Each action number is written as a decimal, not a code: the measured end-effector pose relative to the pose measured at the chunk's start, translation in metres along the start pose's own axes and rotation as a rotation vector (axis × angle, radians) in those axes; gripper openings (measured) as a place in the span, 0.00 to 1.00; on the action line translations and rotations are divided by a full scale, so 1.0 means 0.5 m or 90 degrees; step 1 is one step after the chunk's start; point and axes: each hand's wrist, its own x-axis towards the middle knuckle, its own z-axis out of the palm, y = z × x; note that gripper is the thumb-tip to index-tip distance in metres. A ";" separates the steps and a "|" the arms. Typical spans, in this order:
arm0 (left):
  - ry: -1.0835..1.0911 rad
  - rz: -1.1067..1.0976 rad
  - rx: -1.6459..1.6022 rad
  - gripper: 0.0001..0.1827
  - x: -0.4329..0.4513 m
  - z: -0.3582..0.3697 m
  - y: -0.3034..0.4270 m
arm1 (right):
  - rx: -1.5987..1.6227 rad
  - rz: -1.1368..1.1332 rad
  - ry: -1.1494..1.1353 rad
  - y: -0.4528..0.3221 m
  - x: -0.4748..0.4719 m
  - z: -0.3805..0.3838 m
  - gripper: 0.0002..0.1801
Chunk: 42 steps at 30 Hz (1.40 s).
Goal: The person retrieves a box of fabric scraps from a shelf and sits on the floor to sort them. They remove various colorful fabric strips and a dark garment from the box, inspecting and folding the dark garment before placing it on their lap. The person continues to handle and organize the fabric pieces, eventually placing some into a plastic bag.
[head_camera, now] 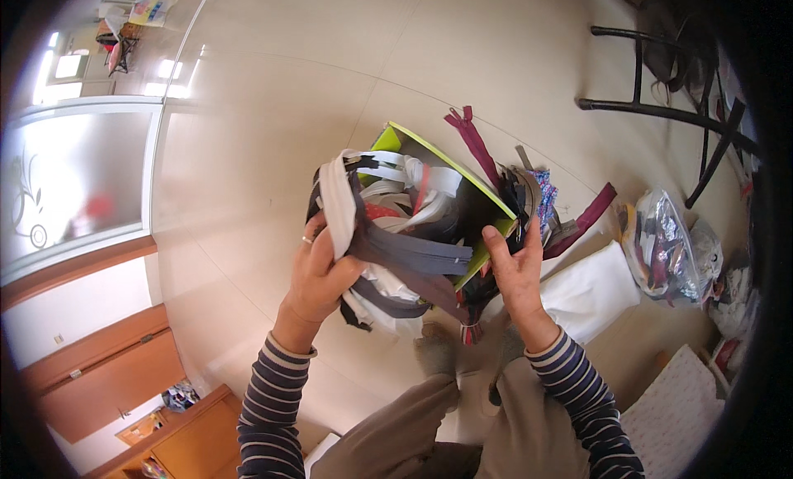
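In front of me is a lime-green open box (451, 149) with a dark inside, filled with zippers and tapes. My right hand (518, 262) grips its near right edge, thumb on the rim. At the box's left side, my left hand (323, 262) closes around a bunch of zippers, among them a white zipper tape (337, 206). A dark grey zipper (415, 247) stretches across the opening towards the right hand. More white tapes (396, 194) lie coiled inside. Beyond the right rim are a maroon zipper (476, 141) and another maroon zipper (585, 222).
White cloth (591, 290) lies on the tiled floor (266, 126), right of my feet. Beside it is a clear plastic bag (660, 250) of coloured items. Black metal legs (644, 110) stand at the upper right. A frosted glass door (87, 175) is at the left.
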 end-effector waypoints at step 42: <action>0.175 -0.386 -0.361 0.20 -0.023 0.086 -0.023 | -0.099 0.044 -0.063 -0.011 -0.003 -0.248 0.12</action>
